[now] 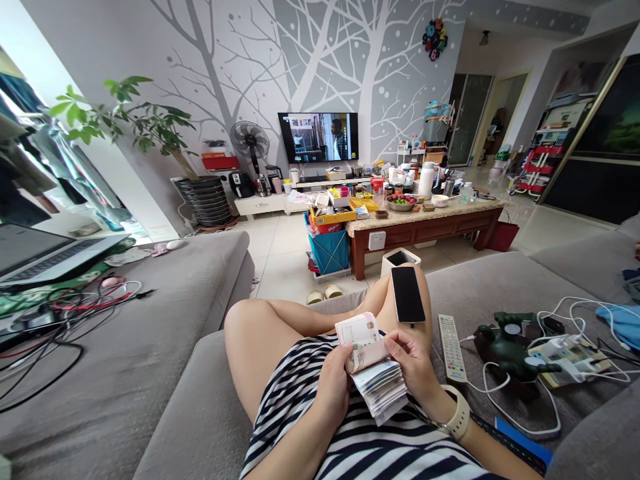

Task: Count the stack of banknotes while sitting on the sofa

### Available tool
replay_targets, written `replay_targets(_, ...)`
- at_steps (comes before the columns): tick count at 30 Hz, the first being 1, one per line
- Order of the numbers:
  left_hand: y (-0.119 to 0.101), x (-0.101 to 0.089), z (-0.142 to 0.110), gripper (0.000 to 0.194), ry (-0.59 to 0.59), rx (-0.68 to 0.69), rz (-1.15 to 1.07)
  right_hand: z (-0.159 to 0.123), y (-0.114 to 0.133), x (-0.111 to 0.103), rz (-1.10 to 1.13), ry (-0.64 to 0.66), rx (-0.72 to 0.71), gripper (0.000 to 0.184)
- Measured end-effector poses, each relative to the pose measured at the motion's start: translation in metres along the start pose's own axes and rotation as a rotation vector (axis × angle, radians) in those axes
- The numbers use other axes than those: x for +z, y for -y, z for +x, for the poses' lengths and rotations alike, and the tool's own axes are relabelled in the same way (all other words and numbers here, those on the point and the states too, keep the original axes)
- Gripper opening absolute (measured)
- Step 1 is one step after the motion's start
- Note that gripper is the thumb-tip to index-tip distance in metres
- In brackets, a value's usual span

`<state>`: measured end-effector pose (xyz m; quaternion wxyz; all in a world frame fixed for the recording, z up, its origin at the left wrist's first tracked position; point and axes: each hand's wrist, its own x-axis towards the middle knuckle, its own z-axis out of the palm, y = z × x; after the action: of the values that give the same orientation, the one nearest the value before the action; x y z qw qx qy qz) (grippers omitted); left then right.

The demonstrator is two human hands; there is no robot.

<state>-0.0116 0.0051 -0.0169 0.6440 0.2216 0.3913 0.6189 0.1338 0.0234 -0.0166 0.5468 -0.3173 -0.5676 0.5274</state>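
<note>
A wad of banknotes (pixel 375 377) held over a striped garment (pixel 285 390)

The left hand (pixel 333 393) is closed around the thick, loose wad, while the right hand (pixel 407 363), with a cream watch (pixel 457 413) on its wrist, pinches the top notes between thumb and fingers. At twelve o'clock from the hands, a black smartphone (pixel 407 294) rests on a bare thigh (pixel 400 300); one shift of that leg could send it sliding off. If the left hand's grip slackens, notes could fan out and slip into the grey sofa (pixel 200 407). At three o'clock lie a white remote control (pixel 453 347) and a green toy figure (pixel 510 350) among white cables (pixel 520 413).
</note>
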Motion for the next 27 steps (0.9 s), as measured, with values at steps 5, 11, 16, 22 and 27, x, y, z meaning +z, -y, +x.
replay_targets(5,0.001,-0.001,0.001,0.024,-0.008,-0.002,-0.002,0.000,-0.002,0.000,0.017,-0.001,0.011,0.028)
replay_targets(11,0.002,-0.002,0.002,0.026,-0.012,-0.008,-0.028,-0.001,-0.005,0.000,0.073,0.018,0.046,0.032)
replay_targets(16,0.000,0.001,0.000,0.027,0.007,0.007,-0.032,0.000,-0.006,0.000,0.089,0.032,0.081,0.034)
replay_targets(22,-0.005,0.010,-0.010,0.024,0.004,-0.003,-0.015,0.003,-0.008,0.000,0.073,-0.009,0.121,0.034)
replay_targets(27,-0.006,0.013,-0.014,0.020,0.003,-0.021,0.028,0.007,-0.011,0.001,0.061,-0.156,0.156,0.032)
